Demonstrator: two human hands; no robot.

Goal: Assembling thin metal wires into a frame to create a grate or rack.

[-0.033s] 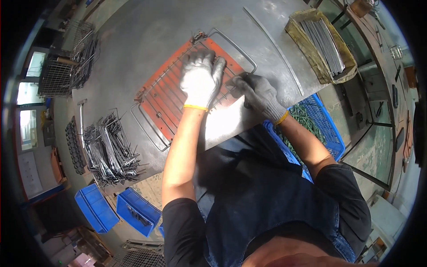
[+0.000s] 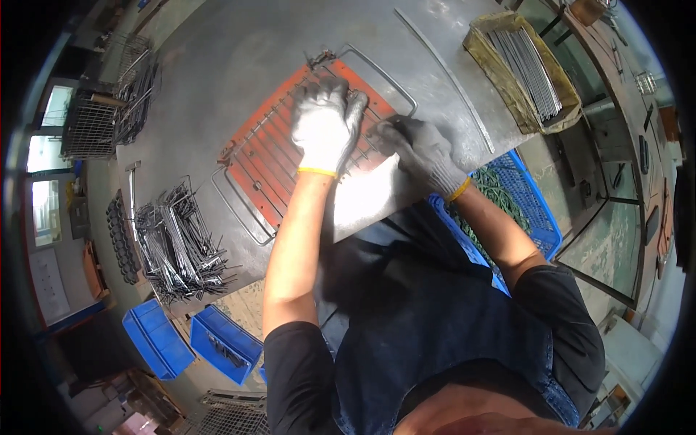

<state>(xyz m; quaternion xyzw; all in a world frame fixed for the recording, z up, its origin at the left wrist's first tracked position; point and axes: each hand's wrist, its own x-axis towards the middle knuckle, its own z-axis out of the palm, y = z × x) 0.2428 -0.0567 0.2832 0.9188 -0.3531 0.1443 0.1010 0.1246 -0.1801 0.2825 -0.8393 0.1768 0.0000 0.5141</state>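
On the grey metal table [image 2: 217,80] lies an orange-red plate [image 2: 255,165] with a row of thin metal rods [image 2: 274,139] across it. My left hand [image 2: 322,130], in a white and grey glove, rests over the rods with its fingers laid forward and thumb apart. At the plate's right end, my gloved right hand [image 2: 420,148] has its fingers closed together; whatever is between them is hidden. Bent wire loops stick out at both ends of the plate: one loop [image 2: 388,76] at the upper right, another loop [image 2: 243,210] at the lower left.
A tangled pile of metal wires [image 2: 177,243] covers the table's left corner. At the back right stands a yellowish tray [image 2: 500,90] of straight rods, beside a long thin strip [image 2: 449,80]. Below the right edge is a blue crate [image 2: 540,210]; blue bins [image 2: 156,337] stand lower left.
My left hand has shifted very slightly to the left over the rods. The right fingertips have edged a little left too; the plate stays put.
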